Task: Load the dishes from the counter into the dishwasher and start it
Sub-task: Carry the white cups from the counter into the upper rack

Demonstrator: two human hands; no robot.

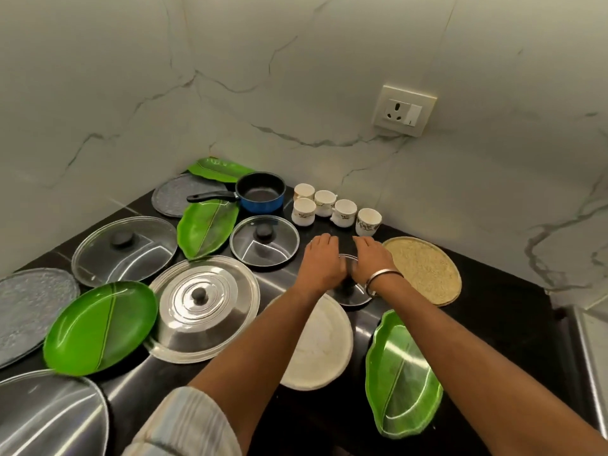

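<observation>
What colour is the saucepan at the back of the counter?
The saucepan is blue outside, with a dark interior and a black handle; seen best in the head view.

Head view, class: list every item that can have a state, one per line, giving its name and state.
Small glass lid: flat on the counter, under both hands.
Left hand: resting on that lid; grip unclear.
Right hand: on the same lid; grip unclear.
Blue saucepan: upright, uncovered, empty.
Five cups: upright.
Steel lid: knob up, flat.
Wall switch: position unclear.
</observation>
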